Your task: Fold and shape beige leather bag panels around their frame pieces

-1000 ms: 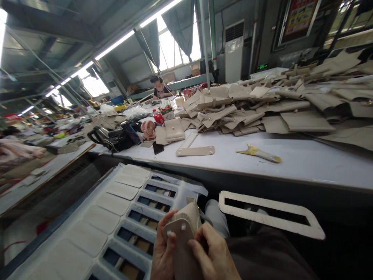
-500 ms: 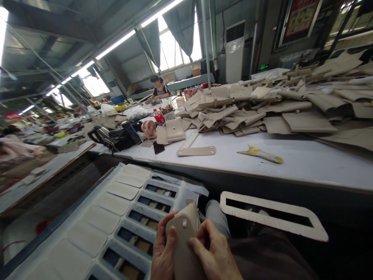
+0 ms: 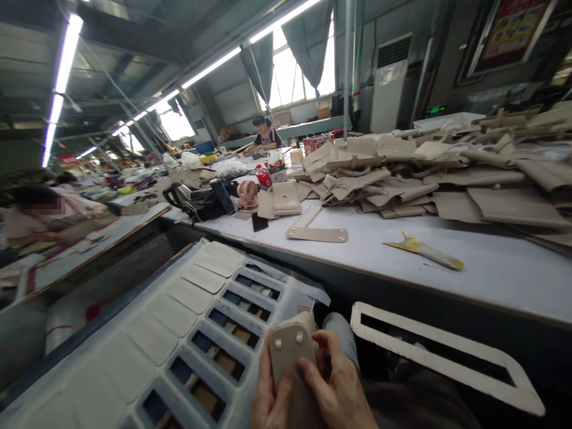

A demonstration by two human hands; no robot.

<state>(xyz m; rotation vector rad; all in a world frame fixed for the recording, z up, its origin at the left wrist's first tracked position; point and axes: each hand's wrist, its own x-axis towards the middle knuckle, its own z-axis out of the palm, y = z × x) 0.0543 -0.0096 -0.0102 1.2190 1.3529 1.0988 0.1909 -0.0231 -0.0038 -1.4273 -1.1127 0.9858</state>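
Workpiece: taupe strip [image 3: 291, 355], two white tabs [image 3: 299, 337] near its rounded upper end, held above the lap, in front of the surface [image 3: 357, 253]. Left hand [image 3: 270, 390]: gripping the strip's left side, thumb on the front face. Right hand [image 3: 339, 381]: gripping the right side, thumb on the face, fingers curled at the edge. Step in hand, as judged: aligning the strip against the beige piece [image 3: 309, 317] behind it. That piece is mostly hidden; attachment cannot be confirmed. Next move calls for matched edges and even thumb pressure.
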